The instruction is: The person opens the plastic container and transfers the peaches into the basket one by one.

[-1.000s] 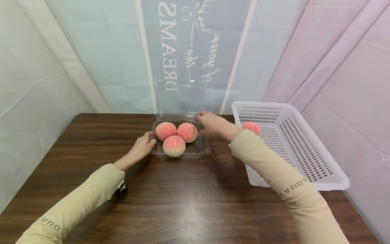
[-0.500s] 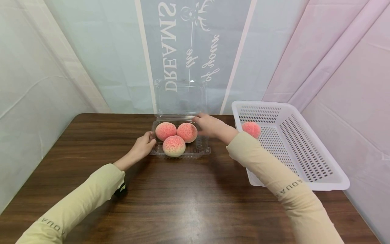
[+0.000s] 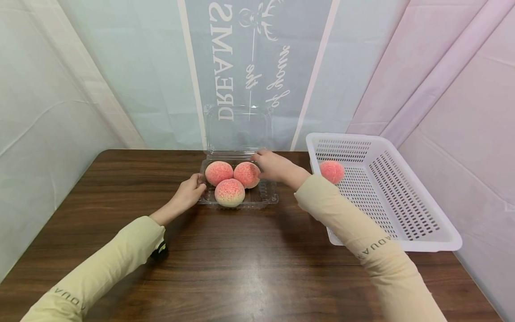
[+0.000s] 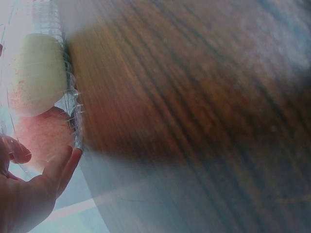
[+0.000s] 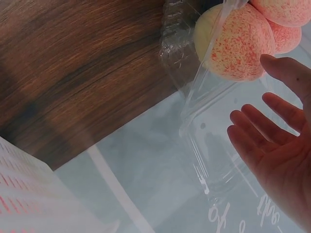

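A clear plastic clamshell box (image 3: pixel 268 199) stands on the table with its lid (image 3: pixel 237 129) raised at the back. In it lie a back-left peach (image 3: pixel 219 173), a back-right peach (image 3: pixel 246 175) and a front peach (image 3: pixel 230 193), all pink and pale yellow. My left hand (image 3: pixel 188 192) pinches the box's left wall, thumb inside and fingers outside in the left wrist view. Over the box's right end is my right hand (image 3: pixel 277 167), beside the back-right peach. In the right wrist view its fingers are spread, and the thumb (image 5: pixel 286 73) overlaps a peach's edge; contact is unclear.
A white perforated basket (image 3: pixel 440 243) stands at the table's right, partly behind my right sleeve. One pink peach (image 3: pixel 332 171) is in its left part. The brown wooden table (image 3: pixel 241 259) ends at a printed cloth backdrop (image 3: pixel 161 89).
My right hand has moved a little left, closer to the back-right peach. The left hand, the box and the peaches have stayed where they were.
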Action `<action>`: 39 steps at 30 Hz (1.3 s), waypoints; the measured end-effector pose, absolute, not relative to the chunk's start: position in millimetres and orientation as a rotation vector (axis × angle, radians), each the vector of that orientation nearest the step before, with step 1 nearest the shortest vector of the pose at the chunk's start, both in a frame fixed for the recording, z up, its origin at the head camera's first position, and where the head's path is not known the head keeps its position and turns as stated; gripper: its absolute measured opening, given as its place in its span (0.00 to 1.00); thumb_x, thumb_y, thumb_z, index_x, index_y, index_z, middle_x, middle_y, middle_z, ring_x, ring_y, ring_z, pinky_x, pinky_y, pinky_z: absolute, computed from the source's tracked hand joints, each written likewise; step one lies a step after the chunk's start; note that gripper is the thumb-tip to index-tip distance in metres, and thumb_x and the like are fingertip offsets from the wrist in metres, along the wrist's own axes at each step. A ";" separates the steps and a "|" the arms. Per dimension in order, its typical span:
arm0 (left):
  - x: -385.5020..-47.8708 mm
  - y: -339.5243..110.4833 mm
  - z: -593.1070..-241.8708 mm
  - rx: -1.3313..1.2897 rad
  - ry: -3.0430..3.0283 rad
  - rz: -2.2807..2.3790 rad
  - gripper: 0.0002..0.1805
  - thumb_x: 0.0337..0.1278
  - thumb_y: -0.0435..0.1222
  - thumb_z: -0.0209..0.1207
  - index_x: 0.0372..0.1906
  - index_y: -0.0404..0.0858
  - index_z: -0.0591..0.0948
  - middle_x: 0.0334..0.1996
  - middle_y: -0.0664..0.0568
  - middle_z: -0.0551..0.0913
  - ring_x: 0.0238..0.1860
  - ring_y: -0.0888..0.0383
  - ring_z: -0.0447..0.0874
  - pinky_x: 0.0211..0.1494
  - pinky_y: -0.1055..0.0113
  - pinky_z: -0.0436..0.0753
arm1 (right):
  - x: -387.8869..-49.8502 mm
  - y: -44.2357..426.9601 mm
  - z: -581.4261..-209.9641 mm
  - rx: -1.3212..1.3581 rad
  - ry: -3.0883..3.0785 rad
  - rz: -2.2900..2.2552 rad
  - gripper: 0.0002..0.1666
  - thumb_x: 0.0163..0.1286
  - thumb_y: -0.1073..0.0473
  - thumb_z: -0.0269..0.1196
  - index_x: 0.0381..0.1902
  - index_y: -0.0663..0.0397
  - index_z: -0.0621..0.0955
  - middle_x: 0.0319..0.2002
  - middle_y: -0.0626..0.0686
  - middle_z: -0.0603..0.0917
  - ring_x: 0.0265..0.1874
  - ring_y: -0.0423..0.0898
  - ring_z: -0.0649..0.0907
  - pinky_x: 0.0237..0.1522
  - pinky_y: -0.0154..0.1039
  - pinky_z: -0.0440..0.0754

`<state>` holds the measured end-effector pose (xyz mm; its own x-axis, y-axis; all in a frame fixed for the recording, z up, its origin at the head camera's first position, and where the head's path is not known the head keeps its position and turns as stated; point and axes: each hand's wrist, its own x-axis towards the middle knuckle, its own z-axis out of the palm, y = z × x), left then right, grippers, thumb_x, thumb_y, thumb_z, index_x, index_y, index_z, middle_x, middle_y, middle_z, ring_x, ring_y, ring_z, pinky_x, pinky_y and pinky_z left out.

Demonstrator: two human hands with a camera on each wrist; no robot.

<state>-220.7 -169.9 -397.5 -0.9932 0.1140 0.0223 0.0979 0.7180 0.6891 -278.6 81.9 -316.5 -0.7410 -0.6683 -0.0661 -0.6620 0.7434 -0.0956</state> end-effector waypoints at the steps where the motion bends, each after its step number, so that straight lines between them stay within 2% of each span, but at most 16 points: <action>1: -220.7 -169.9 -397.5 0.178 2.892 1.157 0.24 0.57 0.32 0.41 0.56 0.22 0.64 0.44 0.33 0.75 0.41 0.47 0.72 0.44 0.56 0.73 | -278.9 81.3 -317.1 -1.089 2.845 -0.103 0.26 0.55 0.64 0.63 0.53 0.63 0.74 0.48 0.60 0.74 0.48 0.53 0.75 0.51 0.44 0.71; 11: -220.1 -170.1 -396.8 0.177 2.885 1.154 0.24 0.57 0.32 0.41 0.57 0.22 0.63 0.45 0.32 0.75 0.42 0.47 0.72 0.44 0.56 0.73 | -279.5 75.6 -319.0 -1.049 2.846 -0.116 0.24 0.59 0.63 0.59 0.54 0.63 0.74 0.50 0.60 0.74 0.51 0.53 0.74 0.53 0.44 0.70; 27: -220.1 -169.9 -397.7 0.170 2.882 1.167 0.25 0.56 0.32 0.41 0.57 0.22 0.63 0.46 0.32 0.75 0.43 0.46 0.72 0.45 0.55 0.73 | -283.8 69.1 -328.2 -1.008 2.848 -0.084 0.26 0.57 0.61 0.62 0.55 0.60 0.73 0.49 0.58 0.73 0.48 0.52 0.75 0.50 0.44 0.73; 39: -220.8 -169.7 -397.6 0.169 2.881 1.171 0.25 0.56 0.32 0.41 0.57 0.22 0.63 0.47 0.32 0.74 0.43 0.46 0.72 0.45 0.55 0.73 | -285.3 64.0 -333.0 -0.958 2.831 -0.097 0.29 0.55 0.60 0.64 0.55 0.60 0.71 0.51 0.58 0.72 0.49 0.52 0.74 0.50 0.46 0.72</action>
<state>-220.8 -169.7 -397.6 -0.9938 0.1104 0.0155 0.0899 0.7113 0.6971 -285.3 64.0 -333.0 -0.7845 -0.6079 -0.1227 -0.5981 0.7939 -0.1093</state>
